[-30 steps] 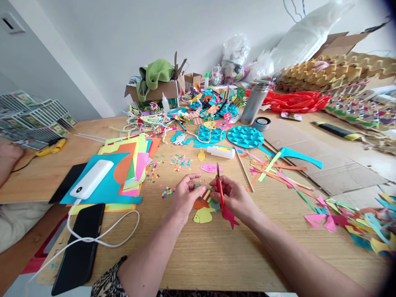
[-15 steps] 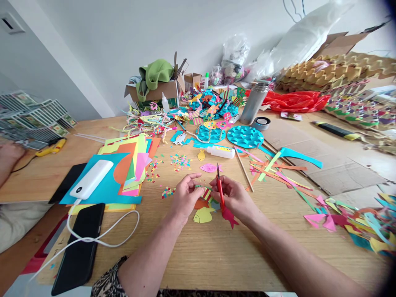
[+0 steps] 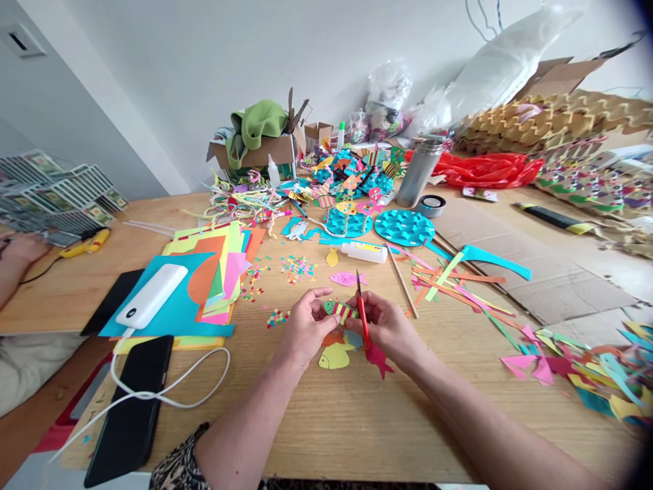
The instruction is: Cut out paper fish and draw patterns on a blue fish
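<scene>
My left hand (image 3: pixel 307 322) pinches a green paper fish (image 3: pixel 343 309) with red and yellow stripes between thumb and fingers. Red-handled scissors (image 3: pixel 362 314) are held in my right hand (image 3: pixel 383 318), blades pointing away from me. Fingertips of that hand are close to the fish's tail end; whether they touch it I cannot tell. Under my hands lie a yellow-green paper fish (image 3: pixel 334 355), a dark pink one (image 3: pixel 378 361) and part of an orange one (image 3: pixel 332 338). Just beyond are a pink paper fish (image 3: pixel 345 278) and a small yellow one (image 3: pixel 332 256).
A glue bottle (image 3: pixel 364 252) and a thin stick (image 3: pixel 403 282) lie ahead. Colored paper sheets (image 3: pixel 224 272), a power bank (image 3: pixel 152 294) and a phone (image 3: pixel 130 415) are left. Paper strips (image 3: pixel 459 279) lie right, a steel flask (image 3: pixel 419 173) behind. Another person's hand (image 3: pixel 23 250) is far left.
The striped fish has turned and lifted slightly in my left hand, so its green head now shows. My right hand with the scissors has hardly moved.
</scene>
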Demonstrator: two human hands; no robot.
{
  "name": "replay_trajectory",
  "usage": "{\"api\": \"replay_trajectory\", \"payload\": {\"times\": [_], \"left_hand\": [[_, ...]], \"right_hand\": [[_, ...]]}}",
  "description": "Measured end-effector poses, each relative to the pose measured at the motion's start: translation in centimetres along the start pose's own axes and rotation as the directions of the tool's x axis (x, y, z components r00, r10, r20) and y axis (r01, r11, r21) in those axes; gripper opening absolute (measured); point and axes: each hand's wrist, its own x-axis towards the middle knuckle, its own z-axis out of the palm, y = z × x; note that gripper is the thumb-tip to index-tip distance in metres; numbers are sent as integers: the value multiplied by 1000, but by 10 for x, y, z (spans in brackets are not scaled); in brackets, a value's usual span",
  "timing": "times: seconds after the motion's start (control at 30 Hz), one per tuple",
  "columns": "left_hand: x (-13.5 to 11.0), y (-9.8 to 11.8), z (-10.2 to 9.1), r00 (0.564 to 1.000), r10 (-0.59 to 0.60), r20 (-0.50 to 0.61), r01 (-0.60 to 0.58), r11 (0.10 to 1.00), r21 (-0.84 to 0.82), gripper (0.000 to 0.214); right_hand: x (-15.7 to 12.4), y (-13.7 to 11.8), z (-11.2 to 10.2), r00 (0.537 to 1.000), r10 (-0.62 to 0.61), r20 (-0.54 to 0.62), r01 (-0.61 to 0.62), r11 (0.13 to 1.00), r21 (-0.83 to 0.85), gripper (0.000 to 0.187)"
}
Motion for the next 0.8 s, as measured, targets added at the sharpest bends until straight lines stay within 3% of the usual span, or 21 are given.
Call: {"api": "replay_trajectory", "payload": {"times": [0.27,0.5,0.8], "left_hand": [[2,1,-2,999,24,-24,-23,1000,6,53],[1,2,-1,999,9,-31,-10,999,-33,52],[2,-4,-2,999,39,16,-40,996,81,52]], "right_hand": [[2,0,-4,996,17,-87,-12,999,51,45],[2,1,-4,996,11,-93,-9,999,31,44],[2,2,-5,992,-2,-128,7,999,36,46]]}}
